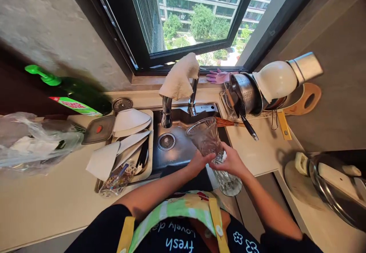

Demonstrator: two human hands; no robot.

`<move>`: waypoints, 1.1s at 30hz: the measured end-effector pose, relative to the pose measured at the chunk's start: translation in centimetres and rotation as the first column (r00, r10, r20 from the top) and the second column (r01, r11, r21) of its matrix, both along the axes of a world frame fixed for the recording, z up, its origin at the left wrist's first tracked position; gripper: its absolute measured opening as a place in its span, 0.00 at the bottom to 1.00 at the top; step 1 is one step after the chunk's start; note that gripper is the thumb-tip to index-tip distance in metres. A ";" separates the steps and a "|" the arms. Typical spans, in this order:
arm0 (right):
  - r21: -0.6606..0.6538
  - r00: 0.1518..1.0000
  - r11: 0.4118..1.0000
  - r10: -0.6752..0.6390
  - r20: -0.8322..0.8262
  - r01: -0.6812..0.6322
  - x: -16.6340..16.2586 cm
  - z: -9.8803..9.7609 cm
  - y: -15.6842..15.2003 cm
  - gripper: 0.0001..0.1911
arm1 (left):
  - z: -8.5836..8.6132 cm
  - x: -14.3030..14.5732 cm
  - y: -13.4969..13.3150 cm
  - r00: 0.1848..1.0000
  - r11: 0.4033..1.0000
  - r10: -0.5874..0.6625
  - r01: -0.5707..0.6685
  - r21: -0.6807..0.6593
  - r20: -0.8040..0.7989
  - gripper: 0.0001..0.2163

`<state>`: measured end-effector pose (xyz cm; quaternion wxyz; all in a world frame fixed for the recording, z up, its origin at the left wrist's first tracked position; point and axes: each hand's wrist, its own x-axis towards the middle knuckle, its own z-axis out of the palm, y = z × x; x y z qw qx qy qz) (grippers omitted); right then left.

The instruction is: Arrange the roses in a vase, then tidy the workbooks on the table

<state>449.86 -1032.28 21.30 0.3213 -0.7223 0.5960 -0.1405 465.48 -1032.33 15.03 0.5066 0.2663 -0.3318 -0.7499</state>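
Observation:
Both my hands are wrapped around the middle of a tall clear glass vase (204,136) with a flared, patterned mouth. It is tilted, its mouth over the sink (183,146) and its base toward my body on the right. My left hand (199,164) grips it from the left, and my right hand (231,161) from the right, the fingers of both close together. A small white patch shows by my right fingers; I cannot tell what it is. Beyond the vase stands the faucet (166,111), with a cream towel (181,77) draped over its neck.
Left of the sink, a tray (151,153) holds white plates and bowls, with a patterned glass beside it. A green soap bottle (77,96) and plastic bags (37,142) lie further left. A rack of pots (243,92) and a whisk (225,122) are at right, under an open window.

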 end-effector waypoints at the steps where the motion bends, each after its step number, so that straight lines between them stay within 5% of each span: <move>1: 0.046 1.000 0.999 -0.013 -0.014 0.014 0.0 -0.3 -0.2 0.31 | -0.2 -0.2 0.1 0.999 0.998 0.027 -0.025 0.062 -0.029 0.28; 4: 0.199 0.999 0.979 -0.036 -0.021 0.040 -0.1 -1.9 -0.9 0.33 | -1.1 -0.7 0.5 0.994 0.957 -0.005 0.038 0.289 -0.114 0.26; 8: 0.417 0.999 0.909 -0.029 0.035 0.012 -0.1 -4.5 -1.3 0.31 | -2.8 -0.3 1.2 0.982 0.814 -0.079 0.164 0.558 -0.172 0.27; 13: 0.745 0.968 0.667 -0.198 0.152 0.020 0.4 -6.7 -2.4 0.24 | -4.4 0.4 1.6 0.971 0.652 -0.132 0.237 0.720 -0.200 0.18; 18: 0.905 0.974 0.423 -0.216 0.062 0.036 0.4 -7.2 -3.3 0.24 | -5.1 -0.1 2.0 0.971 0.492 -0.134 0.239 0.837 -0.199 0.17; 20: 0.927 0.959 0.373 -0.275 0.075 0.034 0.4 -7.3 -3.4 0.25 | -5.4 -0.2 2.1 0.971 0.455 -0.123 0.239 0.858 -0.206 0.19; 26: 0.883 0.895 0.466 -0.415 0.163 0.055 0.3 -6.7 -4.3 0.38 | -5.3 0.0 1.6 0.951 0.369 -0.041 0.298 0.880 -0.305 0.23; 33: 0.803 0.898 0.577 -0.259 0.355 -0.151 1.7 -4.1 -6.1 0.35 | -3.3 1.1 0.5 0.907 0.431 0.041 0.363 0.826 -0.419 0.25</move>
